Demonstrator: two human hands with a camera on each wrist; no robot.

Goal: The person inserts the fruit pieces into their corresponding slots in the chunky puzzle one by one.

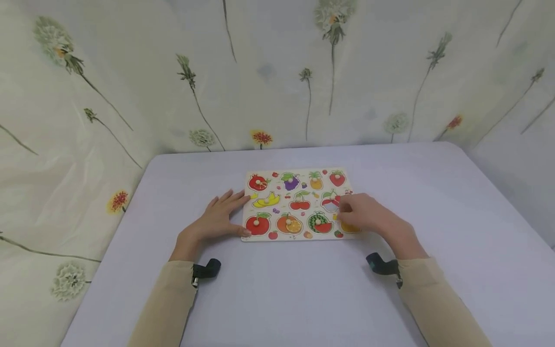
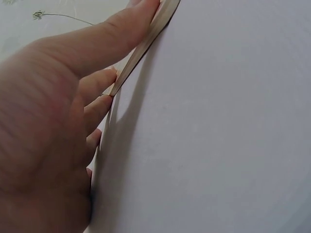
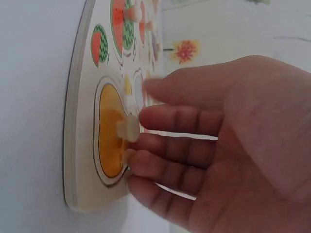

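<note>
A wooden fruit knob puzzle [image 1: 284,230] lies on the table. My left hand [image 1: 218,217] is at its left side with fingers spread; the thumb [image 2: 114,41] and fingertips touch the board's edge in the left wrist view. My right hand [image 1: 368,212] hovers over the right end, its fingers bent loosely and nothing seen between thumb and index finger. Those fingertips are close to a red-and-pale fruit shape [image 1: 330,205], partly covered by the hand. Beside the fingers, the knob [image 3: 130,128] of a yellow-orange fruit piece [image 3: 111,145] stands free.
Other knobbed pieces sit in the board, among them an apple [image 1: 257,225], an orange [image 1: 284,224], a watermelon [image 1: 318,224] and a strawberry [image 1: 337,179]. A white cloth [image 1: 295,294] covers the table. Flower-patterned fabric [image 1: 269,96] hangs behind it.
</note>
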